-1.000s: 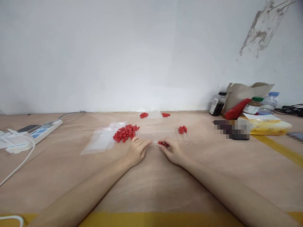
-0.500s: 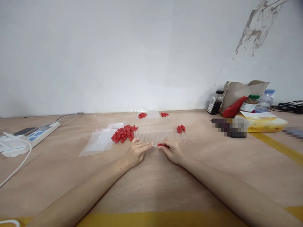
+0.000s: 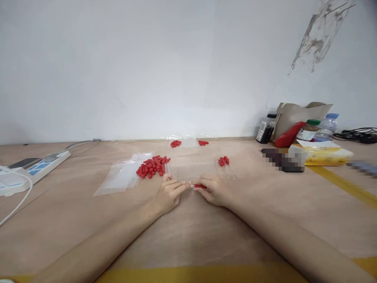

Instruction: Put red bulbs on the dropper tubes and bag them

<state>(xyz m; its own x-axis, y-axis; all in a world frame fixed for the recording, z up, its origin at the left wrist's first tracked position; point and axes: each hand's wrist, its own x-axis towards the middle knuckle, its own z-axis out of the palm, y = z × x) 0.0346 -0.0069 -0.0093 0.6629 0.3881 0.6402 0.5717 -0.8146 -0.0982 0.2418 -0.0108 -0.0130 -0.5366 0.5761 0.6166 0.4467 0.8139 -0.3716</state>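
My left hand (image 3: 172, 192) pinches a thin glass dropper tube (image 3: 192, 186), most of it hidden by the fingers. In my right hand (image 3: 213, 190) is a red rubber bulb (image 3: 200, 186), its open end meeting the tube's end. How far the tube goes into the bulb I cannot tell. Just beyond both hands lies a row of clear glass tubes (image 3: 191, 171), side by side. To its left is a heap of loose red bulbs (image 3: 151, 167). Several droppers with red bulbs fitted (image 3: 224, 161) lie at the row's right end.
Clear zip bags (image 3: 116, 179) lie left of the heap. Bagged droppers (image 3: 188, 142) rest near the wall. A power strip (image 3: 48, 167) with cables is far left. At right stand a dark bottle (image 3: 265, 131), a grey bag (image 3: 294, 114), a green-lidded jar (image 3: 309, 129) and a yellow tissue pack (image 3: 332, 153).
The red bulb shows more between my right fingers and has come down slightly with the tube's end. Both hands remain close together. The whole view has shifted a little.
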